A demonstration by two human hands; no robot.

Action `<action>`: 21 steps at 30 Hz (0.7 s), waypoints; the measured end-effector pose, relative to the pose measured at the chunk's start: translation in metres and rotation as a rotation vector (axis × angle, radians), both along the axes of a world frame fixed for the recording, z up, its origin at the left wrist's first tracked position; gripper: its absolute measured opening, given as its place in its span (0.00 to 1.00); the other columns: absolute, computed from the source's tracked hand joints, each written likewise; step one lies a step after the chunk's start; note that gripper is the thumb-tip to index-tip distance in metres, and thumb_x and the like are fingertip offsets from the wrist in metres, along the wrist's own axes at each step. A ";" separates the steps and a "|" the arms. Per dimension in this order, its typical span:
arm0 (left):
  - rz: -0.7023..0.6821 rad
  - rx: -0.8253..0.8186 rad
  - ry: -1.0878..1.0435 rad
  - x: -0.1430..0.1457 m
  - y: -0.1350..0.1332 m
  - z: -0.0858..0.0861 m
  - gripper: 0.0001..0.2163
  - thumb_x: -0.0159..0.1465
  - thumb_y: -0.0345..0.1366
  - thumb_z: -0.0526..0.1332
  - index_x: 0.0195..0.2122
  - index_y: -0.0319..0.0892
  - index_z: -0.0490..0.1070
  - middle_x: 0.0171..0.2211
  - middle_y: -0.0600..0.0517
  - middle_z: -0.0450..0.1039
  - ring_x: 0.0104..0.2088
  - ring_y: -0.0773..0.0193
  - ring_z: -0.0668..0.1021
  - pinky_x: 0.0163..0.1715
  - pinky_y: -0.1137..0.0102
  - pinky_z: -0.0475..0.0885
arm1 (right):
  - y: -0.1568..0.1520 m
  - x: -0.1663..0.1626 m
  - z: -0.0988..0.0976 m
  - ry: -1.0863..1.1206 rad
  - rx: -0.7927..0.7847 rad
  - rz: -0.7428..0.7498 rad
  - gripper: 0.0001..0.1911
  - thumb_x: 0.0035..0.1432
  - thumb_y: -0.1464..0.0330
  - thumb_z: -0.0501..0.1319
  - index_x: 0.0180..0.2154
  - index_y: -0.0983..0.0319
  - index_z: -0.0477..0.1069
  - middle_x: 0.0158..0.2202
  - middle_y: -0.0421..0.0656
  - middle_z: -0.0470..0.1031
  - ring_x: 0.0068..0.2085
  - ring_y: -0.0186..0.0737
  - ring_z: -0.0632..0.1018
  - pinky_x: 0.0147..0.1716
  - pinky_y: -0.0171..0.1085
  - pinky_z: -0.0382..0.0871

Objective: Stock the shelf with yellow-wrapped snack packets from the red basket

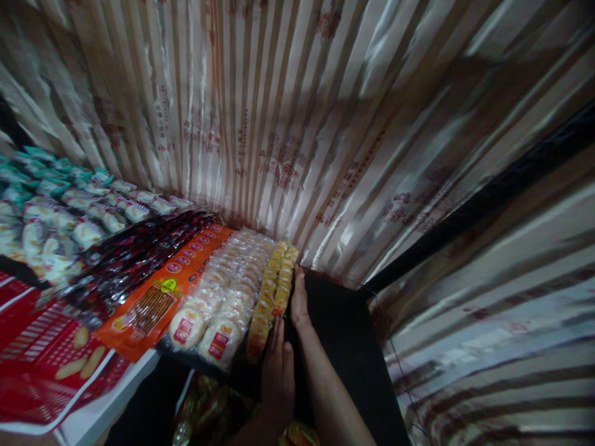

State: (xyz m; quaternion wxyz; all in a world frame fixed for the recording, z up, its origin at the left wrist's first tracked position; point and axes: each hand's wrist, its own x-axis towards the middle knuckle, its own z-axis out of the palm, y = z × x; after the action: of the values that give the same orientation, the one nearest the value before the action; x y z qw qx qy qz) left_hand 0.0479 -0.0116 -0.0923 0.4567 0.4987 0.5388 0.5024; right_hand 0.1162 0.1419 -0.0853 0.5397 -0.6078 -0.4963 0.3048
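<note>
Two rows of small yellow-wrapped snacks (pixel 268 286) stand packed together near the right end of the dark shelf. My left hand (pixel 277 367) lies along the near end of these rows, its fingers straight and its fingertips against the packets. Flat beside the right row is my right hand (pixel 300 300), with its fingers stretched toward the back. Neither hand is wrapped around anything. To the left of the yellow packets are rows of round white rice crackers (pixel 225 322) in clear wrappers, then an orange snack bag (pixel 144 313) with stick snacks showing through its window.
Dark-wrapped packets (pixel 134 260), white packets (pixel 88 232) and green packets (pixel 51 167) fill the shelf farther left. A red basket (pixel 41 347) holding a few tan items stands at the lower left. Behind hangs a pleated, printed curtain (pixel 279 124), with a black bar (pixel 465 210) at the right.
</note>
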 end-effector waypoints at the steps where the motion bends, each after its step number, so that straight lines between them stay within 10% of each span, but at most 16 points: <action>1: 0.006 0.013 0.008 0.000 0.000 0.000 0.24 0.67 0.44 0.43 0.61 0.37 0.57 0.64 0.46 0.54 0.64 0.60 0.56 0.65 0.61 0.51 | -0.007 0.000 0.001 0.020 -0.018 -0.027 0.39 0.59 0.45 0.35 0.61 0.62 0.55 0.65 0.44 0.51 0.65 0.38 0.55 0.61 0.41 0.52; 14: -0.182 0.278 0.412 -0.021 -0.033 0.029 0.18 0.62 0.27 0.43 0.43 0.36 0.71 0.43 0.44 0.74 0.46 0.58 0.73 0.51 0.65 0.68 | -0.204 -0.004 0.013 0.224 -0.025 -0.214 0.25 0.56 0.53 0.52 0.46 0.65 0.68 0.48 0.54 0.72 0.46 0.45 0.75 0.41 0.41 0.70; 21: -0.387 0.156 0.686 -0.055 -0.114 -0.005 0.13 0.60 0.27 0.48 0.37 0.41 0.72 0.39 0.48 0.74 0.42 0.60 0.73 0.47 0.65 0.68 | -0.275 0.013 -0.028 0.041 -0.231 -0.199 0.21 0.55 0.54 0.52 0.41 0.62 0.70 0.40 0.49 0.76 0.40 0.45 0.77 0.42 0.44 0.71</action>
State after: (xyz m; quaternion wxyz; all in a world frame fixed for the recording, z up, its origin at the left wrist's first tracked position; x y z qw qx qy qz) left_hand -0.0069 -0.1256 -0.0971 0.2972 0.7629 0.5163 0.2511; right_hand 0.1297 -0.1334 -0.1130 0.5037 -0.7057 -0.3844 0.3171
